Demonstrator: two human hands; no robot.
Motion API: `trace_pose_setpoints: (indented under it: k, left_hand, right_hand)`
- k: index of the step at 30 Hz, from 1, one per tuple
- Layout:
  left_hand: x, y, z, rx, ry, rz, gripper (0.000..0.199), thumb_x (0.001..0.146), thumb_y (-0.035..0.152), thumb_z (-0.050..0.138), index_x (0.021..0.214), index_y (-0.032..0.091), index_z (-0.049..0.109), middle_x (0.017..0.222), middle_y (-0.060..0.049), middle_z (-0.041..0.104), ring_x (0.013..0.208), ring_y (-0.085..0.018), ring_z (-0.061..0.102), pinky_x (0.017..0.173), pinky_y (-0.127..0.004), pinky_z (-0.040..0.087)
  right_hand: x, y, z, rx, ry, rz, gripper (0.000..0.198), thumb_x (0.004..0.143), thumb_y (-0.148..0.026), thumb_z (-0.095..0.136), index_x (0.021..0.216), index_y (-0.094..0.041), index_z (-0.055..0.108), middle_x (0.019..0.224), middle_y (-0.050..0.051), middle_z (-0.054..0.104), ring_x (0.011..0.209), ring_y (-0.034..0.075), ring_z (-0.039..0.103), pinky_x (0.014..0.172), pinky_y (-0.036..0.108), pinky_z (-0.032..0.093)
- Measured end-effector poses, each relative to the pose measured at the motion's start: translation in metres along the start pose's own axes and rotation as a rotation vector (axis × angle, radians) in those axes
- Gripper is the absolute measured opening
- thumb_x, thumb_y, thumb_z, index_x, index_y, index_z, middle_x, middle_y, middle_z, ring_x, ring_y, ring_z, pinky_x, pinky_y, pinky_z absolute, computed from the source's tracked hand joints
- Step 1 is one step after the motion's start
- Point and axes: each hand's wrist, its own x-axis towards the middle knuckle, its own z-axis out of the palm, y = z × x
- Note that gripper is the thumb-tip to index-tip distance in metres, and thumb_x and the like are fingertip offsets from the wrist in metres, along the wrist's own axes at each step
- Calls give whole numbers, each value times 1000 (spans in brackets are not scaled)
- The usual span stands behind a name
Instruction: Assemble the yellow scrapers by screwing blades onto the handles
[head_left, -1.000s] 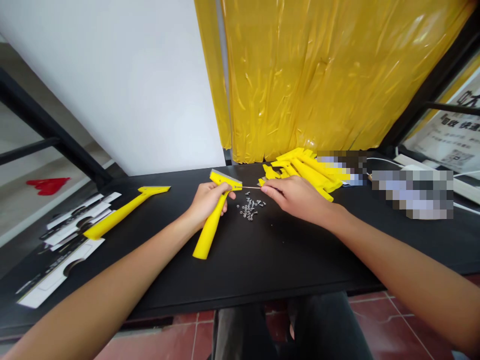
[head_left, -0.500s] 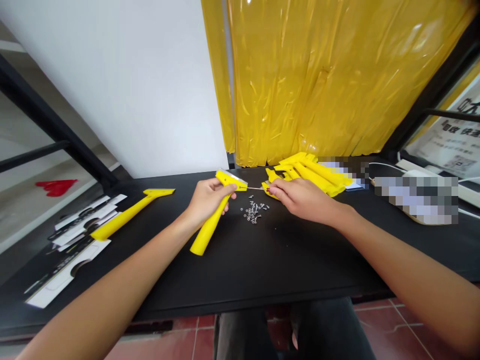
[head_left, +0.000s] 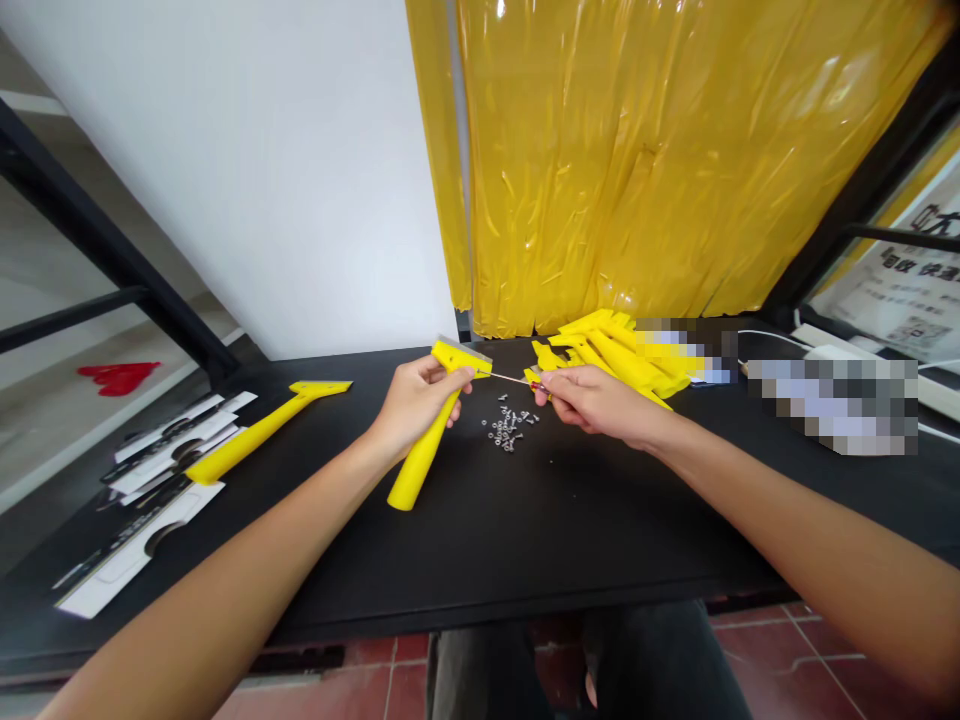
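Note:
My left hand (head_left: 422,400) is closed around the neck of a yellow scraper (head_left: 414,468), its handle slanting down toward me and a metal blade edge along its head. In my right hand (head_left: 592,395) is a screwdriver (head_left: 511,378) with a reddish handle, mostly hidden by the fingers. Its thin shaft reaches left to the scraper head, where the tip meets the area beside my left thumb. Below the shaft, a loose pile of small screws and nuts (head_left: 508,430) lies on the black table (head_left: 525,540).
Several yellow scraper parts (head_left: 622,355) are heaped behind my right hand. On the left, another yellow scraper (head_left: 255,435) rests partly on white and black cardboard sleeves (head_left: 142,550). A white power strip (head_left: 885,370) with cables is at the right. Yellow plastic sheeting (head_left: 615,170) hangs behind.
My right hand has turned slightly, with more of its curled fingers showing, and the screwdriver handle sits a little lower. The scraper stays in my left hand, barely shifted.

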Motion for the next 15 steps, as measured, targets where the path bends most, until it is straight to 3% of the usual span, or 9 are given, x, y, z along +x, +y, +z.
trace_pose_setpoints:
  k: [4, 7, 10, 12, 15]
  left_hand:
    - [2, 8, 0, -125, 59, -224, 22, 83, 38, 69, 83, 17, 60, 67, -5, 63, 42, -8, 45, 39, -23, 31]
    - [4, 11, -4, -229, 28, -310, 24, 84, 40, 66, 82, 19, 55, 60, -2, 57, 41, -7, 38, 39, -22, 26]
    - [3, 12, -7, -341, -21, -328, 44, 86, 63, 55, 78, 20, 50, 59, -1, 53, 41, -8, 40, 40, -24, 27]
    - [1, 13, -7, -360, -16, -328, 60, 83, 81, 44, 77, 21, 47, 60, -1, 52, 41, -9, 41, 40, -24, 28]
    - [0, 12, -5, -311, 27, -325, 65, 81, 86, 40, 80, 21, 48, 61, -1, 54, 41, -10, 42, 40, -24, 30]
  right_hand:
    - [3, 4, -7, 112, -39, 11, 34, 99, -48, 46, 87, -19, 58, 53, -5, 42, 46, 10, 31, 40, 23, 22]
    - [4, 4, -9, 268, -51, 32, 30, 97, -48, 49, 91, -19, 56, 59, -4, 45, 48, 10, 30, 40, 23, 24]
    - [5, 4, -6, 378, 3, -16, 29, 95, -50, 51, 91, -21, 49, 72, -2, 48, 52, 10, 34, 43, 23, 30]
    - [7, 7, -2, 306, 114, -41, 32, 94, -53, 53, 86, -24, 41, 72, -4, 43, 53, 10, 32, 45, 24, 32]
    - [12, 16, 2, -95, 259, -153, 40, 94, -53, 55, 75, -24, 35, 65, -6, 35, 55, 12, 34, 52, 27, 33]
